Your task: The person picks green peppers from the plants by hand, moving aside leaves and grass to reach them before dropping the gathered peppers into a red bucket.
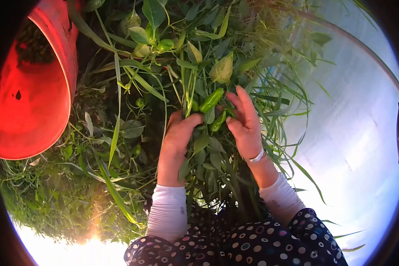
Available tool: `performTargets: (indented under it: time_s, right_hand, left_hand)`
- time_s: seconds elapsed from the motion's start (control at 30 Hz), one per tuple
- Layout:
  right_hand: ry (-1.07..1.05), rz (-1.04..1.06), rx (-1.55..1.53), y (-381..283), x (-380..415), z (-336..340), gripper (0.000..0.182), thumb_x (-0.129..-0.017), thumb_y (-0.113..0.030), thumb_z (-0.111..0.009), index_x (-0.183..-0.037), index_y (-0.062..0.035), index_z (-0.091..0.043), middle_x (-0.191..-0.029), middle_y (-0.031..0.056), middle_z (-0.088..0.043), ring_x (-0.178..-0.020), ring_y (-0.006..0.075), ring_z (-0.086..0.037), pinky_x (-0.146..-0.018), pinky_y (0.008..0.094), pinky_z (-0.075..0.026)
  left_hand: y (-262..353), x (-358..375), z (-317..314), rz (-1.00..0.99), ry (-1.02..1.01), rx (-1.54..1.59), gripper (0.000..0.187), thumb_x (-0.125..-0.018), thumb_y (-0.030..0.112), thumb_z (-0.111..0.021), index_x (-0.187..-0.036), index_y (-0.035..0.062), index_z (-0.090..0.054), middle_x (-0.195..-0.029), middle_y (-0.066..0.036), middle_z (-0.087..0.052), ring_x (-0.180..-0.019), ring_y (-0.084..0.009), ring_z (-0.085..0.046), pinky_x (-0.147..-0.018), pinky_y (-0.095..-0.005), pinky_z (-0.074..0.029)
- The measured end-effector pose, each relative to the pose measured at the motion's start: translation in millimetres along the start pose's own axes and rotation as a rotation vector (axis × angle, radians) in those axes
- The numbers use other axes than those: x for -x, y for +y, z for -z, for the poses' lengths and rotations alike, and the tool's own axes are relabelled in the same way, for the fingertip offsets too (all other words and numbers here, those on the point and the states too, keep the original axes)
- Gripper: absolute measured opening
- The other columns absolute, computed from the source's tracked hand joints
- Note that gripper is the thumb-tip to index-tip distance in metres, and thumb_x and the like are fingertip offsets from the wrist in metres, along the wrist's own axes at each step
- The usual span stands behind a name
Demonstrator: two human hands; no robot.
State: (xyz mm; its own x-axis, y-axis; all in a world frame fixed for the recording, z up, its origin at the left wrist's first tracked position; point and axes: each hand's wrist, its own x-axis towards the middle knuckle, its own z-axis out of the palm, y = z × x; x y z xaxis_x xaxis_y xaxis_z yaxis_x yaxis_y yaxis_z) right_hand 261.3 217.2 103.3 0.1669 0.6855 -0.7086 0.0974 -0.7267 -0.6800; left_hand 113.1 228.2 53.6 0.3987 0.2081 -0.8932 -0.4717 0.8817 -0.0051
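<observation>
My left hand (180, 131) is closed round a bunch of green plant stems (191, 91), its thumb lying across them. A shiny green pepper (212, 100) hangs just right of that thumb. Below it is a smaller green pepper (218, 122), beside the fingertips of my right hand (245, 122). The right thumb and fingers are spread apart around the leaves there, with a bracelet on the wrist. Another part of a green pepper shows between the two hands, half hidden by leaves. Higher up on the plant, a rounder green pepper (165, 44) hangs among leaves.
A red bucket (35, 106) lies tilted at the upper left, its mouth facing me, with dark green contents deep inside. Dense leaves and long grass blades (115, 190) surround the hands. A pale plastic sheet (350, 133) with a curved pipe (359, 42) stands on the right.
</observation>
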Motion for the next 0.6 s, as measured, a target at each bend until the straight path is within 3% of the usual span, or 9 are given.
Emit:
performTargets:
  time_s: [0.03, 0.07, 0.1, 0.17, 0.2, 0.27, 0.33, 0.47, 0.6]
  right_hand:
    - [0.003, -0.095, -0.161, 2, -2, 2, 0.063, -0.078, 0.011, -0.046, -0.137, -0.0030, -0.027, -0.129, 0.0109, -0.044, -0.107, 0.0153, -0.053, -0.090, 0.0258, -0.042]
    - [0.039, -0.072, -0.099, 4, -5, 3, 0.051, -0.078, 0.008, -0.049, -0.128, -0.0020, -0.041, -0.114, 0.0099, -0.055, -0.100, 0.0143, -0.057, -0.083, 0.0249, -0.045]
    - [0.038, -0.073, -0.099, 0, -11, 4, 0.051, -0.078, 0.008, -0.049, -0.128, -0.0020, -0.041, -0.114, 0.0099, -0.055, -0.100, 0.0143, -0.057, -0.083, 0.0249, -0.045]
    - [-0.025, -0.094, 0.253, -4, -24, 7, 0.032, -0.075, 0.003, -0.057, -0.107, -0.0015, -0.055, -0.097, 0.0114, -0.062, -0.086, 0.0173, -0.063, -0.073, 0.0269, -0.049]
    - [-0.025, -0.095, 0.250, -5, -29, 8, 0.032, -0.075, 0.003, -0.057, -0.107, -0.0015, -0.055, -0.097, 0.0114, -0.062, -0.086, 0.0173, -0.063, -0.073, 0.0269, -0.049]
    - [-0.034, 0.194, 0.758, -6, -37, 9, 0.020, -0.068, -0.002, -0.062, -0.088, -0.0027, -0.058, -0.078, 0.0127, -0.061, -0.071, 0.0257, -0.062, -0.062, 0.0323, -0.049]
    - [-0.010, 0.244, 0.803, -3, -34, 10, 0.019, -0.066, -0.002, -0.061, -0.085, -0.0031, -0.058, -0.075, 0.0135, -0.058, -0.068, 0.0295, -0.059, -0.060, 0.0345, -0.048]
    - [0.016, 0.264, 0.924, -3, -21, 2, 0.017, -0.065, -0.002, -0.060, -0.082, -0.0039, -0.057, -0.068, 0.0138, -0.053, -0.063, 0.0340, -0.055, -0.057, 0.0375, -0.045]
    - [-0.089, 0.192, 0.955, -9, -3, 10, 0.021, -0.068, -0.001, -0.058, -0.089, -0.0046, -0.059, -0.070, 0.0104, -0.055, -0.061, 0.0260, -0.057, -0.057, 0.0332, -0.046]
  left_hand:
    - [1, 1, -1, -0.028, -0.007, 0.049, 0.031, -0.073, 0.014, -0.057, -0.098, -0.0036, -0.062, -0.087, -0.008, -0.064, -0.076, -0.0145, -0.061, -0.068, -0.0265, -0.048]
    - [1, 2, -1, -0.029, -0.007, 0.049, 0.031, -0.073, 0.014, -0.057, -0.098, -0.0036, -0.062, -0.087, -0.008, -0.064, -0.076, -0.0145, -0.061, -0.068, -0.0265, -0.048]
    - [0, 3, -1, 0.001, 0.048, 0.037, 0.031, -0.073, 0.014, -0.057, -0.098, -0.0038, -0.062, -0.088, -0.008, -0.064, -0.077, -0.0142, -0.060, -0.069, -0.0267, -0.047]
    - [-1, 3, 2, 0.037, 0.108, 0.023, 0.031, -0.073, 0.014, -0.058, -0.098, -0.0039, -0.062, -0.088, -0.008, -0.064, -0.078, -0.0140, -0.060, -0.070, -0.0269, -0.047]
    - [0, -1, 5, 0.033, 0.033, -0.055, 0.032, -0.073, 0.014, -0.059, -0.099, -0.0038, -0.062, -0.089, -0.008, -0.064, -0.080, -0.0137, -0.060, -0.071, -0.0272, -0.047]
    - [0, -5, 4, 0.028, -0.045, -0.132, 0.032, -0.073, 0.015, -0.060, -0.100, -0.0037, -0.062, -0.090, -0.008, -0.064, -0.081, -0.0134, -0.059, -0.072, -0.0275, -0.047]
    - [-4, -6, -2, -0.109, -0.044, -0.248, 0.033, -0.074, 0.016, -0.061, -0.101, -0.0032, -0.062, -0.090, -0.007, -0.064, -0.081, -0.0130, -0.059, -0.073, -0.0276, -0.046]
    - [-1, 5, -7, -0.088, -0.021, -0.238, 0.034, -0.074, 0.016, -0.062, -0.102, -0.0033, -0.061, -0.091, -0.008, -0.064, -0.082, -0.0135, -0.059, -0.073, -0.0283, -0.046]
    - [-5, -1, -2, -0.008, 0.047, -0.222, 0.031, -0.073, 0.014, -0.061, -0.099, -0.0039, -0.061, -0.089, -0.008, -0.064, -0.078, -0.0144, -0.059, -0.071, -0.0288, -0.047]
